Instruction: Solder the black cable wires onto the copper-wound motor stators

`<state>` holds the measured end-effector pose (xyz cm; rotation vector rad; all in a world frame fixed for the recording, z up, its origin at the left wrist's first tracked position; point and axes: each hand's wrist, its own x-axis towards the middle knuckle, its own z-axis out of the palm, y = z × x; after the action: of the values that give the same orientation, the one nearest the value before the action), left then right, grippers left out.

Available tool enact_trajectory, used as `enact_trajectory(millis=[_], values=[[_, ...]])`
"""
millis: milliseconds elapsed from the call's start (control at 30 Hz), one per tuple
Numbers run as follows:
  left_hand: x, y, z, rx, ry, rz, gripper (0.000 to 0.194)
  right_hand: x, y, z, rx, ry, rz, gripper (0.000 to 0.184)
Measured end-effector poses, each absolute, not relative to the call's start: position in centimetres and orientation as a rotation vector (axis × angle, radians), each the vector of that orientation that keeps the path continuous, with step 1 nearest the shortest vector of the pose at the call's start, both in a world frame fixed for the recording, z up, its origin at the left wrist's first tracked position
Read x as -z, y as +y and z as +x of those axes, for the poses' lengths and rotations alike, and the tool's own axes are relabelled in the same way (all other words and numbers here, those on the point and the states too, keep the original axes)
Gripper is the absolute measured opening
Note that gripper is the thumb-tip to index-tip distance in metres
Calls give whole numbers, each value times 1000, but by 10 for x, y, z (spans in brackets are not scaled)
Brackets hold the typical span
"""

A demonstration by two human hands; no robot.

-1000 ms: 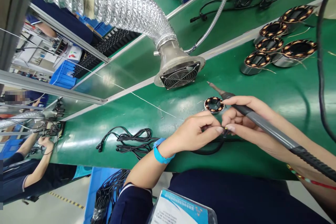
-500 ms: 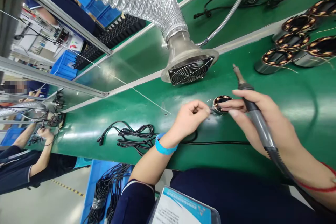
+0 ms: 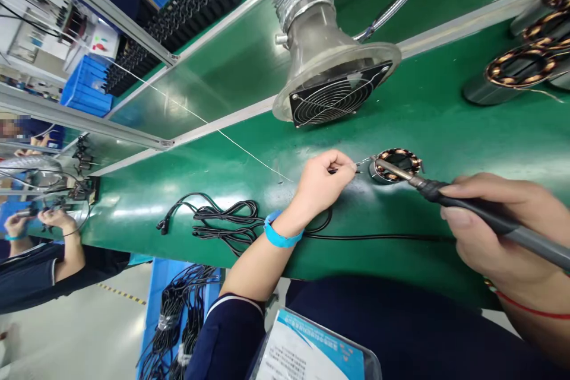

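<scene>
In my right hand (image 3: pixel 503 219) is a soldering iron (image 3: pixel 476 202), gripped by its dark handle. Its metal tip reaches over the near-left rim of a motor stator (image 3: pixel 387 177), a steel ring with copper windings standing on the green bench. Beside the stator, my left hand (image 3: pixel 327 181) is closed in a pinch on thin dark wire (image 3: pixel 356 171). Fine wire ends show between those fingertips and the ring; whether the iron touches them I cannot tell. Left of my blue-banded wrist lies a coiled black cable (image 3: pixel 227 217), part of it running behind the wrist.
A fume hood with a fan grille (image 3: pixel 336 98) hangs just beyond my hands. More stators (image 3: pixel 512 74) stand at the back right. A blue bin (image 3: pixel 154 309) of bundled cables is below the bench edge. Another person's hands (image 3: pixel 56 217) work at far left.
My right hand has moved off the stator and lowered the soldering iron from pointing upward to lying over the ring. The left hand keeps its pinch. The camera view has shifted slightly.
</scene>
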<state>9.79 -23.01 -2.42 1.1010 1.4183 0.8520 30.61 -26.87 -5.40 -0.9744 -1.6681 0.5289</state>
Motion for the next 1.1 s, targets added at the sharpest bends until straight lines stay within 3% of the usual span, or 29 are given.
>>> enact_trajectory(millis=[1100], values=[[25,-227,98,-865,1383,1145,15,46,-264,304,-561,-1764,-902,9]])
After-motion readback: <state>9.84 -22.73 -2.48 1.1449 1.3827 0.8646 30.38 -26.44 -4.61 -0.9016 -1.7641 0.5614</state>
